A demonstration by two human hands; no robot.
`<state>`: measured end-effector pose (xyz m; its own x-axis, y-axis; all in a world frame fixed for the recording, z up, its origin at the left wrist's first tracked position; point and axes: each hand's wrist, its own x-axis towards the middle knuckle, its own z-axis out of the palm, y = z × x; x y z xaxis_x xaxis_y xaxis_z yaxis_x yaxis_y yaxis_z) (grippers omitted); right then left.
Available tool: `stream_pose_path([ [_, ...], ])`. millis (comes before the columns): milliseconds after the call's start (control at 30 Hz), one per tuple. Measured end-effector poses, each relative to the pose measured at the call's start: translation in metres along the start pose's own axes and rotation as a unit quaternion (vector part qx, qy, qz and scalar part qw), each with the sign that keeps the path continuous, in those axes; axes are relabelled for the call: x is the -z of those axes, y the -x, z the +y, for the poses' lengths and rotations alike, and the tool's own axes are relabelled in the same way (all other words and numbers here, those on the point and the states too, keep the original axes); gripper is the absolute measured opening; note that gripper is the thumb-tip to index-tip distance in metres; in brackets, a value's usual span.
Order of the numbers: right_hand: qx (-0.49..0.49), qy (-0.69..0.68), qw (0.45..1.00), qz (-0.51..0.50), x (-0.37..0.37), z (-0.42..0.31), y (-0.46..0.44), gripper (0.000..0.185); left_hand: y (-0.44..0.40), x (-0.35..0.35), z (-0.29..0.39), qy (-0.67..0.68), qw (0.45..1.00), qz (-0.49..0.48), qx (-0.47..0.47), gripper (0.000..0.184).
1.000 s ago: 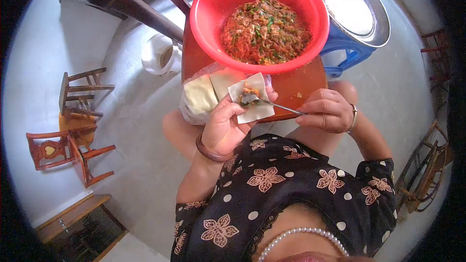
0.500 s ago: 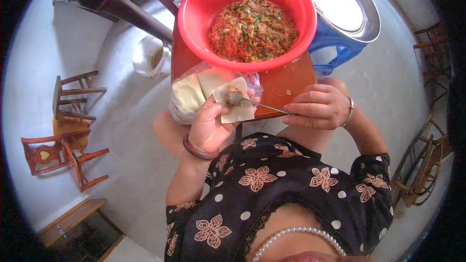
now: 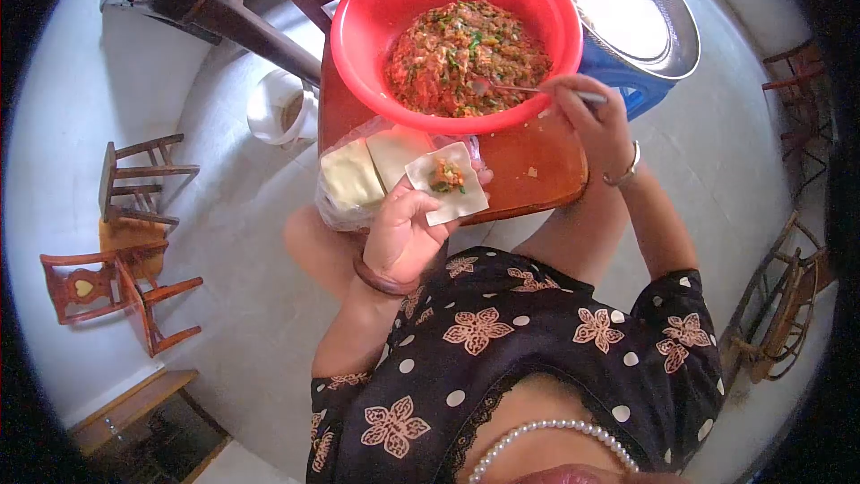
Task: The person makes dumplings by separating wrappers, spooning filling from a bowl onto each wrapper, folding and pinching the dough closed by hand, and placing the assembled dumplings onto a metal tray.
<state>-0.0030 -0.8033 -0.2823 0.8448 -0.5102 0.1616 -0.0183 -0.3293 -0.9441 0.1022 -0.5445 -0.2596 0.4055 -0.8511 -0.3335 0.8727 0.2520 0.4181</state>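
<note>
A square dumpling wrapper (image 3: 465, 205) rests across the fingers of my left hand (image 3: 400, 231), its edge pinched under the thumb. A small mound of filling (image 3: 446, 177) lies on the wrapper's middle. My right hand (image 3: 595, 116) grips the handle of a metal spoon (image 3: 524, 88). The spoon's bowl touches the chopped meat and greens (image 3: 470, 49) inside the red basin (image 3: 358, 58). Beside my left hand, two stacks of wrappers (image 3: 352, 174) sit on a clear plastic bag (image 3: 333, 212).
The basin stands on a wooden stool or small table (image 3: 528, 181). At the upper right a round metal sieve (image 3: 685, 45) sits on a blue plastic stool (image 3: 640, 94). A white bucket (image 3: 266, 108) and small wooden chairs (image 3: 134, 269) stand to the left.
My right hand has lifted the spoon off the wrapper and moved it up into the basin. The filling stays on the wrapper, and my left hand has shifted slightly right.
</note>
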Motion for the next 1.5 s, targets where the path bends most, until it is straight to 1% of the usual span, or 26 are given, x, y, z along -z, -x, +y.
stream_pose_path([
  [67, -0.07, -0.123, 0.989, -0.031, 0.008, 0.006, -0.01, 0.019, 0.004, -0.007, -0.001, 0.057, 0.998, -0.024, 0.005, 0.046],
  [100, -0.068, -0.125, 0.989, -0.033, 0.005, 0.004, -0.009, 0.019, 0.005, -0.008, -0.002, 0.055, 0.998, -0.023, 0.002, 0.046],
  [167, -0.025, -0.121, 0.99, 0.065, -0.002, -0.001, 0.002, 0.021, 0.006, -0.007, -0.005, 0.115, 0.993, 0.006, 0.008, 0.039],
  [200, -0.005, -0.119, 0.986, 0.113, -0.006, -0.003, 0.009, 0.022, 0.006, -0.003, -0.007, 0.115, 0.993, 0.007, 0.004, 0.039],
  [233, -0.021, -0.157, 0.974, 0.165, -0.01, 0.004, 0.021, 0.03, 0.004, 0.004, -0.009, 0.09, 0.996, 0.01, -0.01, 0.039],
  [267, -0.021, -0.158, 0.974, 0.163, -0.013, 0.01, 0.038, 0.03, 0.002, 0.009, -0.012, 0.066, 0.997, 0.013, -0.023, 0.039],
  [333, -0.085, 0.071, 0.969, 0.22, -0.017, 0.022, 0.069, 0.038, -0.003, 0.015, -0.017, 0.073, 0.996, 0.033, -0.039, 0.037],
  [400, 0.122, 0.167, 0.974, 0.093, -0.037, 0.025, 0.083, 0.041, -0.007, 0.014, -0.02, 0.077, 0.995, 0.05, -0.044, 0.035],
  [467, 0.11, 0.157, 0.981, 0.009, -0.052, 0.001, 0.08, 0.041, -0.012, 0.011, -0.024, 0.087, 0.995, 0.037, -0.013, 0.032],
  [500, 0.104, 0.159, 0.982, 0.017, -0.06, -0.002, 0.077, 0.041, -0.013, 0.008, -0.025, 0.084, 0.996, 0.035, -0.004, 0.032],
  [567, 0.196, 0.168, 0.965, 0.037, -0.068, -0.004, 0.067, 0.046, -0.014, 0.001, -0.027, 0.035, 0.999, 0.008, 0.002, 0.03],
  [600, 0.195, 0.168, 0.966, 0.04, -0.069, -0.004, 0.062, 0.046, -0.014, 0.003, -0.029, 0.033, 0.999, 0.007, 0.004, 0.03],
  [700, 0.189, 0.1, 0.977, -0.024, -0.071, -0.007, 0.055, 0.049, -0.011, 0.012, -0.035, 0.025, 0.999, 0.025, -0.027, 0.028],
  [767, 0.225, 0.065, 0.972, -0.033, -0.072, -0.007, 0.053, 0.044, -0.008, 0.016, -0.036, -0.015, 0.999, 0.033, -0.021, 0.027],
  [900, 0.216, 0.018, 0.976, -0.037, -0.075, -0.008, 0.054, 0.032, -0.002, 0.017, -0.043, -0.01, 0.998, 0.059, -0.033, 0.028],
  [967, 0.25, 0.02, 0.967, -0.043, -0.077, 0.0, 0.053, 0.023, -0.003, 0.022, -0.046, -0.064, 0.997, 0.015, -0.039, 0.032],
  [1100, 0.199, 0.014, 0.98, -0.013, -0.077, 0.001, 0.059, 0.018, -0.003, 0.001, -0.041, -0.097, 0.995, 0.004, -0.034, 0.036],
  [1167, 0.139, 0.014, 0.99, -0.029, -0.072, -0.001, 0.062, 0.015, 0.001, -0.004, -0.05, -0.297, 0.944, 0.019, -0.142, 0.036],
  [1200, 0.139, 0.015, 0.99, -0.027, -0.071, -0.001, 0.062, 0.015, 0.0, 0.002, -0.05, -0.298, 0.944, 0.017, -0.141, 0.036],
  [1233, 0.135, 0.022, 0.99, -0.029, -0.07, -0.001, 0.062, 0.015, -0.002, 0.012, -0.05, -0.446, 0.877, 0.035, -0.176, 0.035],
  [1267, 0.131, 0.03, 0.99, -0.033, -0.069, -0.001, 0.063, 0.015, -0.002, 0.021, -0.05, -0.58, 0.786, 0.052, -0.207, 0.035],
  [1300, 0.13, 0.03, 0.991, -0.032, -0.068, -0.001, 0.062, 0.015, 0.0, 0.018, -0.046, -0.581, 0.786, 0.051, -0.206, 0.035],
  [1367, 0.241, 0.057, 0.968, -0.036, -0.066, 0.0, 0.058, 0.017, 0.003, 0.008, -0.039, -0.654, 0.715, 0.067, -0.239, 0.026],
  [1400, 0.24, 0.057, 0.968, -0.034, -0.064, 0.0, 0.056, 0.017, 0.002, 0.01, -0.038, -0.655, 0.714, 0.066, -0.238, 0.026],
  [1467, 0.32, 0.047, 0.943, -0.081, -0.059, 0.0, 0.055, 0.02, -0.002, 0.012, -0.034, -0.645, 0.698, 0.006, -0.311, 0.022],
  [1500, 0.319, 0.047, 0.943, -0.08, -0.059, 0.001, 0.053, 0.02, -0.001, 0.01, -0.032, -0.646, 0.698, 0.005, -0.309, 0.022],
])
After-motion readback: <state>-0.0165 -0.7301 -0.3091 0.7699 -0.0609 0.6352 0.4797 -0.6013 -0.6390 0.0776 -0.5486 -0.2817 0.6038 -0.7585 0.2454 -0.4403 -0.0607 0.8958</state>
